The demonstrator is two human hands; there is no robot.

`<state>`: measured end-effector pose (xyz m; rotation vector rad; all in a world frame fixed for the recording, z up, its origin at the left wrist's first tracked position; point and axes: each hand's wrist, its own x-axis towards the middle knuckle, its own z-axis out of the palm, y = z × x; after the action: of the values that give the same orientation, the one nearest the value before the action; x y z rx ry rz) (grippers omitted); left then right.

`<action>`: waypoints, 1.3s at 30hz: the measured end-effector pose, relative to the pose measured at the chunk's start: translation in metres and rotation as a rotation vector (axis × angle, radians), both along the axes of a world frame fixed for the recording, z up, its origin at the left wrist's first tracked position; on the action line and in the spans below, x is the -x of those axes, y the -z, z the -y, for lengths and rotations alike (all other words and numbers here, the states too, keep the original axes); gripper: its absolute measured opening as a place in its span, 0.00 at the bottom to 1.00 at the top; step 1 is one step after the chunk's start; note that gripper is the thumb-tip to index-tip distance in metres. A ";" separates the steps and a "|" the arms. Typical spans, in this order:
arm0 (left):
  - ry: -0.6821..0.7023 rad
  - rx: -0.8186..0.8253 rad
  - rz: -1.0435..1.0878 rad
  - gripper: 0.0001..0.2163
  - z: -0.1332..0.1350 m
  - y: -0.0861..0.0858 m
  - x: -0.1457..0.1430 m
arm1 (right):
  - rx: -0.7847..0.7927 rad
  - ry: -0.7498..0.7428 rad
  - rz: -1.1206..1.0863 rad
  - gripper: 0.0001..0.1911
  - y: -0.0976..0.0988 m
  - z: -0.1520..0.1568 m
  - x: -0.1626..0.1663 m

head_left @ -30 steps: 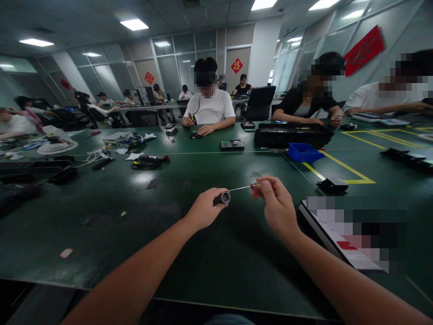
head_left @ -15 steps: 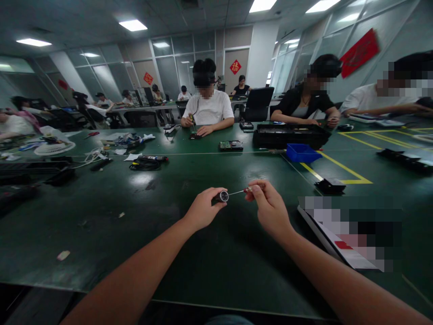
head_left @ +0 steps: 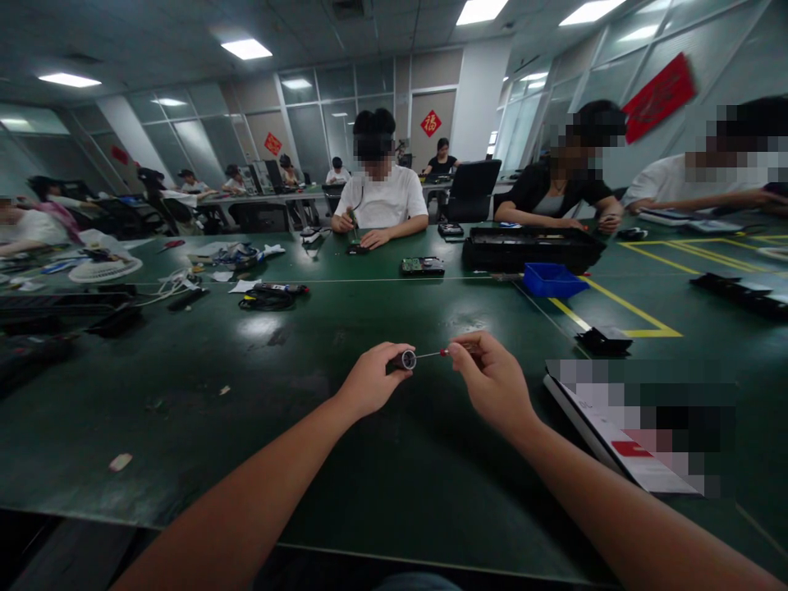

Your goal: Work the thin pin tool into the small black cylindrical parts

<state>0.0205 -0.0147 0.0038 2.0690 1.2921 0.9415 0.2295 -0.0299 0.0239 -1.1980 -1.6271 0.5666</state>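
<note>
Left hand [head_left: 369,382] pinches dark cylinder [head_left: 404,360]; right hand [head_left: 496,379] pinches screwdriver [head_left: 443,353]. Shaft [head_left: 428,355] has lowered to the open end [head_left: 409,359], probably entering.

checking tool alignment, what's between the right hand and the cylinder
The head view shows a screwdriver's shaft and red collar between the right hand and the cylinder.

The tabletop [head_left: 295,410] is dark green, with yellow stripes [head_left: 653,333] marking out corners. The screwdriver [head_left: 442,354] has a silvery shaft and a red collar; the tube [head_left: 405,359] is dark with a pale grey rim. The bin [head_left: 554,281] is bright blue, the long case [head_left: 529,257] black, and the box [head_left: 592,416] white with a red patch.
</note>
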 end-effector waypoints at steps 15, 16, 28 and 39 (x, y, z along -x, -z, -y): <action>0.010 -0.009 -0.023 0.16 -0.001 0.001 0.001 | 0.006 -0.052 0.032 0.18 0.006 0.002 0.001; 0.012 -0.003 -0.024 0.16 -0.001 0.001 0.001 | 0.007 -0.056 0.032 0.19 0.006 0.002 0.002; 0.031 0.013 -0.035 0.16 -0.001 0.002 -0.001 | 0.028 -0.032 -0.035 0.17 0.007 0.002 0.003; -0.005 -0.007 -0.017 0.18 -0.003 0.003 0.002 | 0.116 -0.035 -0.322 0.17 0.008 -0.004 0.006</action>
<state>0.0190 -0.0116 0.0003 2.0846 1.3049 0.9334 0.2231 -0.0261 0.0162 -1.0982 -1.3584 0.8406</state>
